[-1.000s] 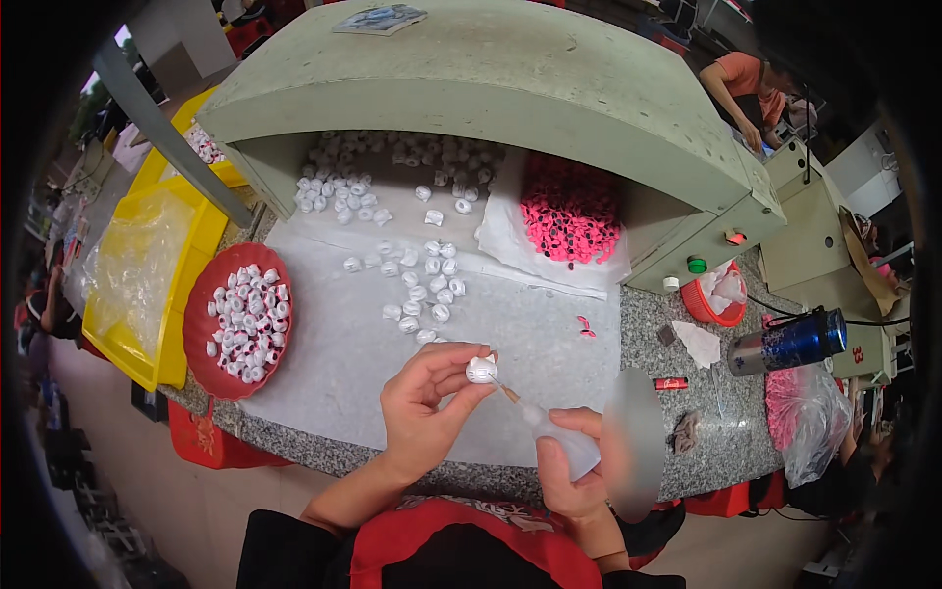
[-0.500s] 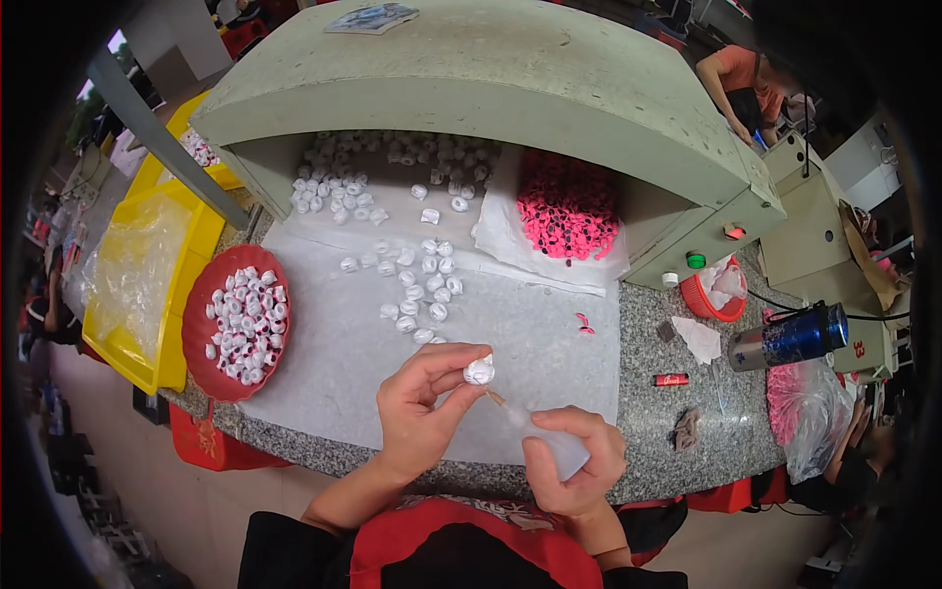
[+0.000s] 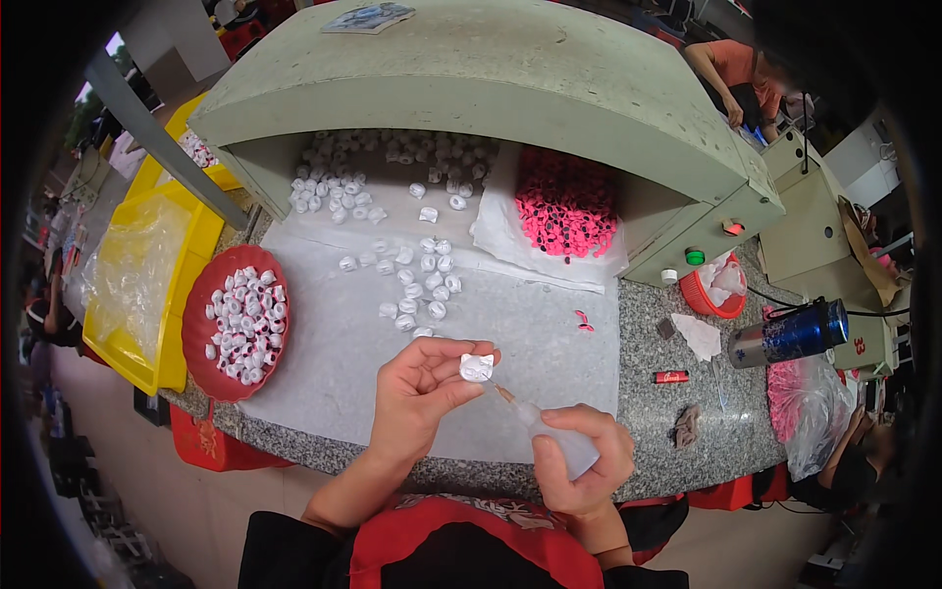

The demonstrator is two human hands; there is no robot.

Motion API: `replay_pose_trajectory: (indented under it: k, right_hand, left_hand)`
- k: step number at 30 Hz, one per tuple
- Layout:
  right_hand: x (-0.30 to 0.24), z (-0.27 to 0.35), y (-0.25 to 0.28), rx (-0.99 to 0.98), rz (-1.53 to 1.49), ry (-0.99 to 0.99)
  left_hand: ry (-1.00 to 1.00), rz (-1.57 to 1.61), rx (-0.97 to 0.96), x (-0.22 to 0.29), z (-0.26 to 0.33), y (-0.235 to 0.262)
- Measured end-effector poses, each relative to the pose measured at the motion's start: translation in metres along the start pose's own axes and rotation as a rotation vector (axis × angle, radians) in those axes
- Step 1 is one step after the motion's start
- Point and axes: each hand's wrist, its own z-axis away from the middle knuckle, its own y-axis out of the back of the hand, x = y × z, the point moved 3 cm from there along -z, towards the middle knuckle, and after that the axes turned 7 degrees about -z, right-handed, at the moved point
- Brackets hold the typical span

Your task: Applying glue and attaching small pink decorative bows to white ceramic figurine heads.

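Note:
Between the thumb and fingers of my left hand (image 3: 420, 388) is a small white cat-head-shaped piece (image 3: 477, 368). My right hand (image 3: 587, 459) is closed around a translucent squeeze bottle (image 3: 563, 444), its thin nozzle (image 3: 504, 394) tilted up toward the white piece and a little apart from it. Several similar white pieces (image 3: 434, 281) lie on the white paper (image 3: 343, 378) beyond my hands. One small pink piece (image 3: 584, 321) rests on the paper to the right. A red dish (image 3: 201, 358) at the left holds many white pieces with dark pink marks.
A grey-green hooded box (image 3: 471, 93) arches over more white pieces and a pile of pink pieces (image 3: 567, 211). Yellow trays (image 3: 177, 358) stand at the left. At the right are a red basket (image 3: 724, 306), a blue bottle (image 3: 790, 336) and a plastic bag (image 3: 822, 417). Another person (image 3: 736, 83) sits far right.
The white piece has turned in my left fingers, so its eared outline now shows. The bottle in my right hand has shifted slightly right, its nozzle drawing away from the piece.

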Motion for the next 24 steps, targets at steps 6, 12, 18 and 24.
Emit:
replay_pose_trajectory:
  k: [6, 12, 18, 24]
  right_hand:
    - [-0.001, -0.001, 0.0, -0.019, -0.01, -0.015]
    - [-0.002, 0.0, 0.002, 0.006, 0.047, -0.109]
    - [-0.004, -0.004, 0.004, -0.041, 0.011, -0.031]
    - [0.018, 0.012, 0.004, 0.131, -0.105, -0.503]
  left_hand:
    - [0.037, 0.058, -0.029, -0.002, 0.0, 0.0]
    - [0.015, 0.087, -0.039, 0.0, 0.0, 0.003]
    - [-0.025, 0.054, -0.055, -0.001, -0.001, 0.002]
    - [-0.002, 0.004, 0.026, -0.003, -0.003, 0.003]
